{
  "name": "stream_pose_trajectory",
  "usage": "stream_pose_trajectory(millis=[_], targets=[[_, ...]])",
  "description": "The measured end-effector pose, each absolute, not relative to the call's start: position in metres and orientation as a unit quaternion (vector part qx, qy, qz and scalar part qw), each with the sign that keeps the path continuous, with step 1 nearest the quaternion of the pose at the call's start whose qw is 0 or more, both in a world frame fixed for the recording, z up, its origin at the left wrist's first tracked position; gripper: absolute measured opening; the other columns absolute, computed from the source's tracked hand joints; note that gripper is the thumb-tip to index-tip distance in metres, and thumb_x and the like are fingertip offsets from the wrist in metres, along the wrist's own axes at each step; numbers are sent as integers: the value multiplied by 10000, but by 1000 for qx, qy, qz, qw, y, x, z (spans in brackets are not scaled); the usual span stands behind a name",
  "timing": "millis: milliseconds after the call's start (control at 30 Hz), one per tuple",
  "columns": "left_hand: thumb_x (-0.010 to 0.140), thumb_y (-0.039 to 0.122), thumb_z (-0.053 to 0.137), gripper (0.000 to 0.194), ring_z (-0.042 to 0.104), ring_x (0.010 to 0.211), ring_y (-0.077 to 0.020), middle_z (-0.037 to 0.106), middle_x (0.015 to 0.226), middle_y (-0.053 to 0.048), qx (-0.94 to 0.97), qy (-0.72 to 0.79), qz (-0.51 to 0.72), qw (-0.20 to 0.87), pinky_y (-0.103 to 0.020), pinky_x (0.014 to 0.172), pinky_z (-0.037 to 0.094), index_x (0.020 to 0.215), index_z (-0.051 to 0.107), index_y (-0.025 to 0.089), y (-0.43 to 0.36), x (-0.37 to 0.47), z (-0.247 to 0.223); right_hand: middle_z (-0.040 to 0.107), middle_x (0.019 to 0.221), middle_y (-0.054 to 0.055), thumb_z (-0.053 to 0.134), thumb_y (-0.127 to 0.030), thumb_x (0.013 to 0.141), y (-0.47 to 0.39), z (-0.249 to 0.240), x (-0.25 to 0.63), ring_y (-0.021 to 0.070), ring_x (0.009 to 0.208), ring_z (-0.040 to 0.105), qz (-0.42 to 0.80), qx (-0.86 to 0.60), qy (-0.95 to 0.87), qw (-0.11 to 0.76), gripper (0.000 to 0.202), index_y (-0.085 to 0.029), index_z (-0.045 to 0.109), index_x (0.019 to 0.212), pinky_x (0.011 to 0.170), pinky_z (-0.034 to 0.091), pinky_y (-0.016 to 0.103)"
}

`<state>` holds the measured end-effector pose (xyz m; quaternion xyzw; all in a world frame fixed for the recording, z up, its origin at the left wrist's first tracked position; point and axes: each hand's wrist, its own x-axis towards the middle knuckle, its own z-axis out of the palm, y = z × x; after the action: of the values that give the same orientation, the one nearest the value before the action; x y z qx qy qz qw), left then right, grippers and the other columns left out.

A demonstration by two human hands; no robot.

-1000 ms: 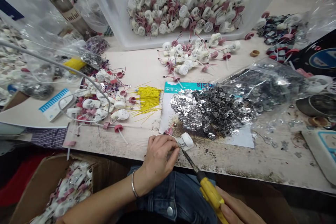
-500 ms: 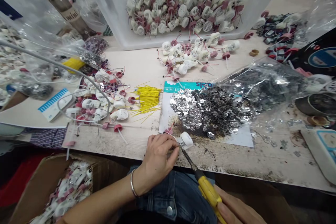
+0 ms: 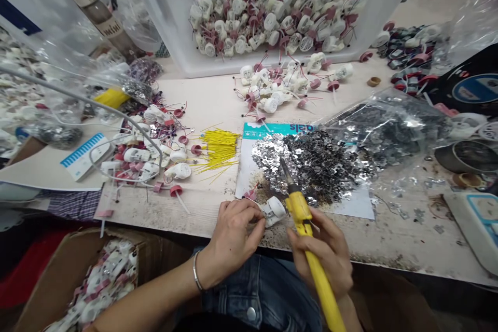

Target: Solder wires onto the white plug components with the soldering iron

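Note:
My left hand point(image 3: 237, 231) is closed around a small white plastic part point(image 3: 274, 210) near the table's front edge, its thumb and fingertips pinching one end. A pink cap point(image 3: 251, 193) with a thin wire lies just beyond those fingers. In my right hand point(image 3: 324, 251) is a soldering iron point(image 3: 299, 207) with a yellow handle, fingers wrapped about its middle. The iron points away from me, its metal tip over the heap of small shiny metal pieces point(image 3: 311, 161). Whether the tip touches a piece I cannot tell. That heap lies on a white and teal sheet point(image 3: 248, 158).
A bundle of yellow wires point(image 3: 220, 149) lies left of the sheet. White parts with pink caps fill a large plastic bin point(image 3: 202, 68) at the back and a cardboard box point(image 3: 42, 288) at lower left. A looped grey cable point(image 3: 132, 120) crosses the left side.
My right hand has raised the soldering iron away from the white plastic part and moved it forward over the metal pieces. My left hand keeps its place and grip.

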<state>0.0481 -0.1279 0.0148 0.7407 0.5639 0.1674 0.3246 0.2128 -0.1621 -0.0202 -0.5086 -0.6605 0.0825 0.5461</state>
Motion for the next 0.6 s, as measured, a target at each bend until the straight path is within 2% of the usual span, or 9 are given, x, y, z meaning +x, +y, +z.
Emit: stream_pose_trajectory(millis=[167, 233, 333, 367, 467, 600], targets=[[848, 173, 567, 88, 611, 894, -211, 695, 912, -32, 747, 554, 180, 320, -388, 810, 402, 781, 622, 193, -131, 43, 16, 484, 1309, 63, 633, 4, 754, -146, -32, 203, 172, 1078, 620, 105, -484, -690, 528, 216, -174, 613, 874, 805, 601, 246], [826, 219, 609, 78, 587, 1004, -256, 698, 1001, -58, 766, 543, 189, 289, -423, 860, 385, 898, 627, 194, -134, 40, 16, 498, 1277, 62, 650, 22, 733, -150, -28, 198, 159, 1041, 631, 88, -498, -663, 552, 222, -169, 595, 832, 774, 604, 228], [761, 255, 671, 465, 544, 1109, -307, 666, 1142, -113, 794, 521, 189, 248, -482, 933, 344, 1195, 525, 174, -138, 36, 18, 506, 1245, 60, 660, 25, 722, -158, -19, 190, 150, 1011, 643, 110, -494, -635, 584, 215, -163, 561, 755, 744, 605, 213], [749, 240, 667, 521, 559, 1091, -296, 666, 1138, -115, 800, 513, 192, 245, -480, 943, 344, 1234, 490, 171, -139, 33, 21, 507, 1243, 60, 663, 14, 727, -160, -16, 189, 153, 1011, 644, 128, -488, -635, 585, 207, -162, 554, 734, 736, 608, 216], [746, 179, 616, 445, 604, 989, -232, 683, 1051, -70, 810, 494, 221, 224, -411, 927, 392, 1176, 504, 200, -139, 12, 38, 525, 1245, 56, 684, -9, 726, -161, -16, 198, 162, 996, 655, 123, -488, -641, 580, 192, -163, 571, 712, 712, 611, 230], [761, 223, 641, 413, 623, 902, -221, 694, 1031, -48, 800, 552, 194, 132, -353, 832, 449, 1166, 562, 239, -152, -72, 71, 558, 1238, 24, 733, 26, 656, -152, -29, 232, 150, 966, 664, 2, -540, -605, 585, 241, -171, 625, 744, 723, 596, 219]])
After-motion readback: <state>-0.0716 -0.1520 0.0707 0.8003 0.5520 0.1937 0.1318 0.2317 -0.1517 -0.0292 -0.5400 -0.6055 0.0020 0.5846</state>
